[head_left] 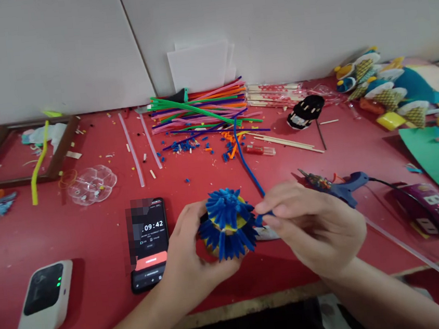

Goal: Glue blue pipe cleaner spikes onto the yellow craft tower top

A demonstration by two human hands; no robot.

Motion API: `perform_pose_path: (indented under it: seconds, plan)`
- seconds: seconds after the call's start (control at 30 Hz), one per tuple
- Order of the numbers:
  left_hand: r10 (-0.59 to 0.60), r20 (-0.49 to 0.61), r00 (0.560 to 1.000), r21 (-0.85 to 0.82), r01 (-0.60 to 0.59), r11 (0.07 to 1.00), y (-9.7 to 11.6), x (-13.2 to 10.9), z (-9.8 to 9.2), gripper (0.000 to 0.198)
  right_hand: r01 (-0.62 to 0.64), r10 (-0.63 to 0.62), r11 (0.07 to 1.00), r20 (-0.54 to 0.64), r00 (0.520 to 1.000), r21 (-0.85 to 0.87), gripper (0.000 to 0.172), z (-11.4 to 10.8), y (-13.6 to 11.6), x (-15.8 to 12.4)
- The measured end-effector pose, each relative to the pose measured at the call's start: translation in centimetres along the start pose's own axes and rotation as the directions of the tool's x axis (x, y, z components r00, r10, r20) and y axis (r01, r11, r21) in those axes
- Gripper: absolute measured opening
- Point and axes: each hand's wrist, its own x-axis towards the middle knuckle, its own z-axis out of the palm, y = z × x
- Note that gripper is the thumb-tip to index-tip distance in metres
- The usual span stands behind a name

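My left hand (191, 248) is wrapped round a craft piece (230, 210) with two tiers of spiky blue strips and yellow showing between them. The piece is held above the table's front part, and its underside is hidden by my fingers. Beside it, my right hand (315, 222) pinches a small blue strip (262, 215) between thumb and forefinger, close to the craft's right side. Whether this strip touches the craft I cannot tell. A long blue stick (246, 164) runs up the table behind my right fingertips.
A glue gun (335, 186) lies to the right, its cable trailing over a purple box (428, 210). On the left are a lit phone (149, 245) and a white device (45, 300). Coloured sticks (201, 109) are piled at the back, near a black striped object (306, 112).
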Motion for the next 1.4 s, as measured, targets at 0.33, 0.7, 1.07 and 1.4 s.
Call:
perform_pose_path:
  seconds: [0.33,0.7,1.07,1.4]
  plan:
    - [-0.004,0.021,1.000,0.014,0.003,1.000,0.4,0.3,0.0,0.052,0.057,-0.032,0.949,0.086,0.996,-0.311,0.014,-0.4,-0.4,-0.1]
    - [0.018,0.027,0.999,0.073,-0.019,0.997,0.1,0.0,-0.1,0.061,0.125,-0.093,0.900,0.098,0.991,-0.417,0.018,0.1,-0.8,0.0]
    - [0.015,0.029,0.999,0.091,-0.018,0.996,0.1,0.0,0.1,0.061,0.150,-0.134,0.855,0.068,0.989,-0.497,0.019,0.2,-0.8,0.0]
    - [0.055,0.027,0.998,0.165,-0.058,0.985,-0.1,-0.1,0.0,0.062,0.216,-0.181,0.796,0.119,0.976,-0.566,0.016,0.0,-1.0,0.2]
